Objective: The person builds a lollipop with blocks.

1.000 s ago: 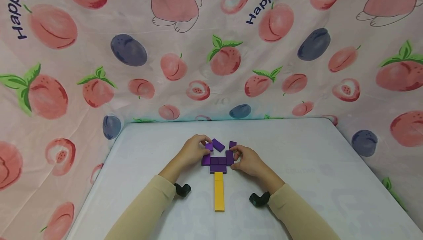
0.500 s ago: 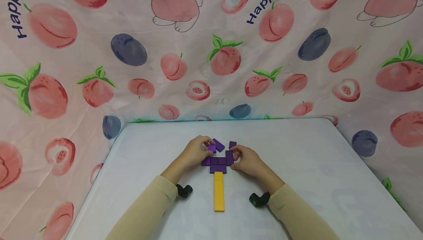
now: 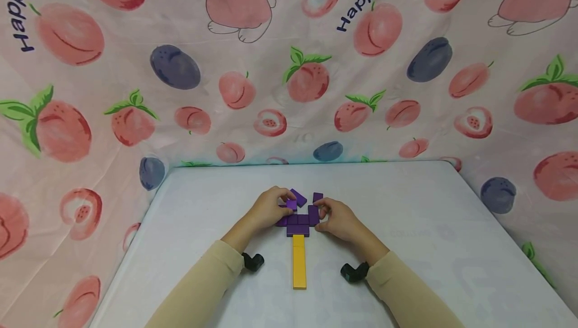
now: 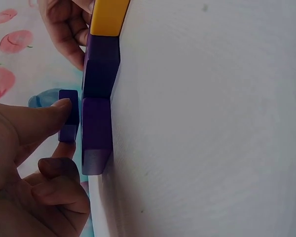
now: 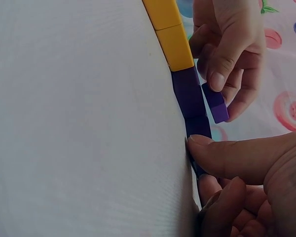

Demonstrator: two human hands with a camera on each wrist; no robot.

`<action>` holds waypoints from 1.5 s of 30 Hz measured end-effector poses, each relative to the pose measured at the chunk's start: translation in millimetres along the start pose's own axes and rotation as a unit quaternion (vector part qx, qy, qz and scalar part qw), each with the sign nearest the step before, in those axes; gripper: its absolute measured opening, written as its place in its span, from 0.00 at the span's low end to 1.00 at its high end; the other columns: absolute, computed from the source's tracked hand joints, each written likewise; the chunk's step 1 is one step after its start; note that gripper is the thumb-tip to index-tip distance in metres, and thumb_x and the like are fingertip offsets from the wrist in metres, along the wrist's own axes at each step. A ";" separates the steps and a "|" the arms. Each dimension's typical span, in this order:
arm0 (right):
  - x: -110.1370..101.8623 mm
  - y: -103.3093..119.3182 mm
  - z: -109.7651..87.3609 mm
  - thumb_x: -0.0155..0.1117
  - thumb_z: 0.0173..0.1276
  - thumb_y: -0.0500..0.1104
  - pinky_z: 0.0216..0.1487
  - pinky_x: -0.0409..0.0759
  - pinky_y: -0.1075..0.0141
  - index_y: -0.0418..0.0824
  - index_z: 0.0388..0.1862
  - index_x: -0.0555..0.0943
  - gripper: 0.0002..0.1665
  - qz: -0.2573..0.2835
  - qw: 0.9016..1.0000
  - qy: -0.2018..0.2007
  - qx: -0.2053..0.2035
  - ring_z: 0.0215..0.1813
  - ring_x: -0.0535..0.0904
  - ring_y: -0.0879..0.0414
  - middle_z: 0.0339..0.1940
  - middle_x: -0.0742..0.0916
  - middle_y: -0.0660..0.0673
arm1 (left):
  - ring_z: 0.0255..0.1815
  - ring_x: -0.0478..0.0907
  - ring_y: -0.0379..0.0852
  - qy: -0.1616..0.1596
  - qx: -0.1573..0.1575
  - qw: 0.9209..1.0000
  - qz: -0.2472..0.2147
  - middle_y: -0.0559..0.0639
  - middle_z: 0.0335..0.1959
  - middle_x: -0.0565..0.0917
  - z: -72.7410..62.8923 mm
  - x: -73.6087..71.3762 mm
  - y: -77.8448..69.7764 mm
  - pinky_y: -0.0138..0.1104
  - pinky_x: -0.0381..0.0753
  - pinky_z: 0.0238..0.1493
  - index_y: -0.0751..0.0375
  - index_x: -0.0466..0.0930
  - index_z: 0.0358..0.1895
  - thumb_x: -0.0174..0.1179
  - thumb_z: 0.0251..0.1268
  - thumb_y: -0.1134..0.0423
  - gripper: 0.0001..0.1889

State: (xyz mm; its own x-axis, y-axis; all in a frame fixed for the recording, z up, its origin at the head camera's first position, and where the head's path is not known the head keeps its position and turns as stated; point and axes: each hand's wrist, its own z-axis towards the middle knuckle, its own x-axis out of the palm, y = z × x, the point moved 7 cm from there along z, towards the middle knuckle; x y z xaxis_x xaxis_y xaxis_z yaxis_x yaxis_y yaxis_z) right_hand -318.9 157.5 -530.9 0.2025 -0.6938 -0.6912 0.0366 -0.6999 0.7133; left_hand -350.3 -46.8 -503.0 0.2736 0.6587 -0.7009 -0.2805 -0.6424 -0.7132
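My left hand [image 3: 266,211] pinches a small purple block [image 3: 292,204] between thumb and fingertips. In the left wrist view, that purple block [image 4: 69,116] is raised, with a gap between it and the row of blocks on the table. My right hand [image 3: 341,221] holds the upright purple block [image 3: 313,215] on the arrangement's right side, thumb at its near end and a finger at its far end. Two small purple blocks [image 3: 298,219] lie side by side behind a wider purple block [image 3: 298,230]. Fingers partly cover the purple block [image 3: 282,221] at left.
A yellow strip of blocks [image 3: 299,263] runs from the purple group towards me. Behind the group lie a slanted purple block [image 3: 298,197] and a small purple block [image 3: 318,197]. All rest on a white table [image 3: 406,207], with a fruit-print cloth [image 3: 289,117] behind it.
My left hand has shifted slightly right and nearer with the small purple block, which now hangs further over the group's inner side. The right hand has stayed in place.
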 end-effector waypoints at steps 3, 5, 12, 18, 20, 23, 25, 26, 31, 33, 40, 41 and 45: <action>-0.1 -0.1 -0.1 0.84 0.58 0.39 0.40 0.70 0.61 0.44 0.67 0.82 0.37 0.000 1.000 0.000 0.001 0.37 0.73 0.53 0.40 0.83 0.49 | 0.48 0.79 0.49 0.002 0.000 1.000 0.000 0.49 0.49 0.84 -0.1 0.9 -0.9 0.43 0.79 0.53 0.47 0.88 0.54 0.73 0.69 0.63 0.13; -0.3 -0.1 -0.1 0.84 0.58 0.39 0.40 0.70 0.61 0.44 0.67 0.81 0.37 -0.001 1.000 -0.001 0.002 0.37 0.73 0.53 0.40 0.83 0.49 | 0.49 0.79 0.49 0.003 0.000 1.000 0.001 0.49 0.49 0.85 0.0 1.2 -1.5 0.44 0.79 0.54 0.47 0.88 0.55 0.73 0.70 0.63 0.13; -0.3 0.7 -0.2 0.85 0.57 0.39 0.41 0.70 0.61 0.44 0.67 0.81 0.37 -0.001 1.000 -0.003 0.004 0.37 0.73 0.53 0.39 0.83 0.50 | 0.48 0.79 0.48 0.002 -0.001 1.000 0.012 0.48 0.48 0.85 0.2 2.2 -1.2 0.43 0.79 0.53 0.47 0.89 0.53 0.74 0.69 0.64 0.13; -0.7 1.3 -0.6 0.85 0.57 0.39 0.40 0.70 0.61 0.44 0.66 0.82 0.37 -0.001 1.000 -0.004 0.001 0.37 0.73 0.53 0.39 0.83 0.50 | 0.47 0.79 0.48 0.005 0.002 1.000 0.021 0.47 0.46 0.85 1.9 4.7 1.5 0.44 0.79 0.54 0.46 0.90 0.52 0.75 0.67 0.64 0.14; -1.0 1.9 -0.8 0.85 0.56 0.38 0.40 0.70 0.61 0.44 0.67 0.82 0.38 -0.001 1.000 -0.005 -0.001 0.37 0.73 0.53 0.39 0.83 0.50 | 0.47 0.80 0.48 0.005 0.004 1.000 0.025 0.47 0.46 0.85 2.4 4.8 1.9 0.45 0.79 0.55 0.46 0.90 0.52 0.76 0.66 0.65 0.14; -1.1 2.1 -0.6 0.85 0.56 0.39 0.41 0.70 0.60 0.44 0.67 0.82 0.38 -0.002 1.000 -0.006 -0.001 0.37 0.73 0.53 0.39 0.83 0.50 | 0.47 0.80 0.48 0.006 0.003 0.999 0.033 0.47 0.45 0.86 3.3 5.3 3.2 0.45 0.80 0.56 0.46 0.90 0.52 0.76 0.65 0.65 0.14; -1.0 2.1 -0.6 0.85 0.57 0.39 0.42 0.70 0.60 0.44 0.66 0.82 0.37 -0.004 1.000 -0.006 -0.001 0.38 0.73 0.53 0.39 0.83 0.50 | 0.48 0.80 0.48 0.007 0.003 0.999 0.035 0.47 0.45 0.86 3.8 5.8 3.6 0.46 0.80 0.57 0.47 0.90 0.52 0.77 0.65 0.65 0.14; -0.9 1.9 -0.6 0.85 0.57 0.39 0.42 0.70 0.60 0.44 0.66 0.82 0.37 -0.005 1.000 -0.005 0.000 0.38 0.73 0.53 0.39 0.83 0.50 | 0.48 0.81 0.48 0.007 0.004 0.999 0.037 0.47 0.45 0.86 4.0 6.0 3.9 0.46 0.80 0.57 0.47 0.90 0.52 0.77 0.65 0.65 0.14; -0.5 1.2 -0.4 0.85 0.57 0.39 0.43 0.71 0.60 0.44 0.66 0.82 0.37 -0.006 1.000 -0.005 0.000 0.39 0.74 0.54 0.39 0.83 0.50 | 0.49 0.82 0.48 0.013 0.002 0.999 0.040 0.47 0.45 0.87 4.8 7.3 4.7 0.48 0.81 0.59 0.48 0.91 0.52 0.77 0.65 0.64 0.14; -0.5 1.0 -0.4 0.84 0.57 0.39 0.43 0.71 0.60 0.44 0.66 0.82 0.37 -0.006 1.000 -0.004 0.000 0.39 0.74 0.54 0.39 0.83 0.50 | 0.50 0.82 0.49 0.016 -0.001 0.999 0.040 0.48 0.46 0.87 4.6 7.3 4.9 0.48 0.81 0.60 0.48 0.91 0.52 0.76 0.66 0.64 0.13; 0.0 0.9 -0.7 0.84 0.58 0.39 0.43 0.72 0.60 0.45 0.67 0.82 0.37 -0.003 1.000 -0.001 0.003 0.39 0.74 0.54 0.39 0.83 0.50 | 0.52 0.82 0.50 0.031 -0.013 0.998 0.043 0.49 0.48 0.87 4.7 7.3 6.5 0.49 0.81 0.64 0.48 0.90 0.52 0.75 0.68 0.61 0.12; 0.0 0.8 -0.8 0.84 0.58 0.39 0.43 0.72 0.61 0.45 0.67 0.82 0.37 -0.003 1.000 -0.001 0.003 0.40 0.75 0.54 0.39 0.83 0.50 | 0.52 0.82 0.50 0.033 -0.013 0.998 0.044 0.49 0.48 0.87 4.9 7.5 6.7 0.49 0.81 0.64 0.48 0.90 0.52 0.75 0.68 0.61 0.11; -0.3 0.5 -1.1 0.84 0.58 0.39 0.43 0.72 0.60 0.45 0.67 0.82 0.37 -0.002 1.000 -0.003 0.005 0.40 0.75 0.54 0.39 0.83 0.50 | 0.51 0.82 0.49 0.033 -0.008 0.998 0.049 0.48 0.47 0.87 5.3 8.0 6.9 0.49 0.81 0.63 0.48 0.90 0.51 0.74 0.70 0.60 0.10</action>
State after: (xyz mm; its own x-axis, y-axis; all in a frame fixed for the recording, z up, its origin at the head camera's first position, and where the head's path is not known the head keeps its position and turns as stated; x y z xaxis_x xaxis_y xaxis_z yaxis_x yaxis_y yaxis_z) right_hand -317.9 157.6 -530.2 0.1970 -0.6921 -0.6944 0.0270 -0.7042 0.7095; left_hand -355.0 -43.9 -513.6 0.3059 0.5648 -0.7664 -0.2953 -0.7090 -0.6404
